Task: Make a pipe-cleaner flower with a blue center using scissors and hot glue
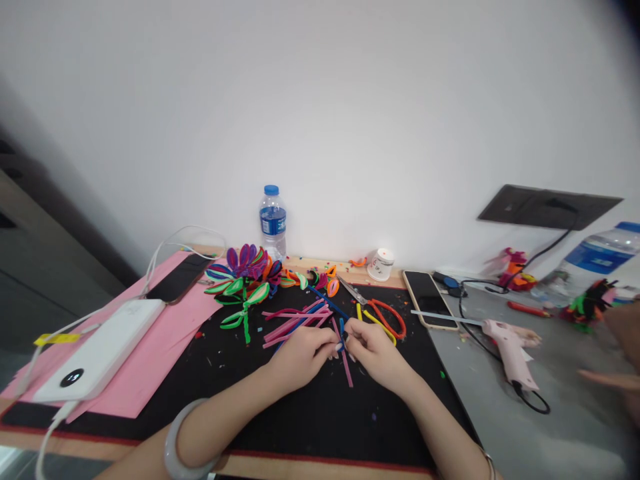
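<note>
Left hand (304, 355) and right hand (376, 350), both in a pinch on a blue pipe cleaner (342, 326), over a black mat (325, 427).

Left grip (306, 352) and right grip (374, 350) are hiding part of the blue pipe cleaner (342, 327); exact finger contact isn't reading. Bottom edge is cutting off left forearm (235, 417) and right forearm (443, 423); right-wrist bracelet (489, 461) is only partly showing. Right edge is clipping the tipped water bottle (595, 257) and a co-worker's hand (613, 380), which is blurring, pose unclear. Black-and-green craft piece (591, 301) is smearing, shape unclear. Print on paper cup (381, 267) is coming out too small to read. Green scrap (443, 375) on black mat (310, 430) is showing too small to identify.
</note>
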Available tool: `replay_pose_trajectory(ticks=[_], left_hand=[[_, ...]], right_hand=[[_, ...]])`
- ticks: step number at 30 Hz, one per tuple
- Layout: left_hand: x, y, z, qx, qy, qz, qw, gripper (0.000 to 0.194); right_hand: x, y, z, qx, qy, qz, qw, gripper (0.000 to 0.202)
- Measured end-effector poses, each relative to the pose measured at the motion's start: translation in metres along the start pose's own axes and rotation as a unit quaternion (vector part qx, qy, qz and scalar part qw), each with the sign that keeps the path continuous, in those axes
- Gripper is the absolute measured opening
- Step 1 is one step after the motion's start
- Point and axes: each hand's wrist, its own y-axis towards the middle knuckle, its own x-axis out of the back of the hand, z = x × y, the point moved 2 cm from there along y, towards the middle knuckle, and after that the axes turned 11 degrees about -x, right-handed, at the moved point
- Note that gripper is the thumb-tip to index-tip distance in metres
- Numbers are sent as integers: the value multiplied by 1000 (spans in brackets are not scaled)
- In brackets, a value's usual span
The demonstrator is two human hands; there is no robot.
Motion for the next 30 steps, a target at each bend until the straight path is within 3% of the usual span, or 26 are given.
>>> replay_pose_trajectory(ticks=[6,13,22,30], left_hand=[[0,1,0,18,-40,-16,999,20],[-2,1,1,87,-137,-77,984,20],[2,5,-3,98,-158,-112,976,21],[0,4,5,65,-144,-145,977,22]], right_hand=[[-1,1,-4,-10,32,2,999,16],[-6,4,-10,-50,174,-8,983,16],[-8,4,-9,-46,234,-33,970,23],[-13,3,-12,-34,254,-37,966,22]])
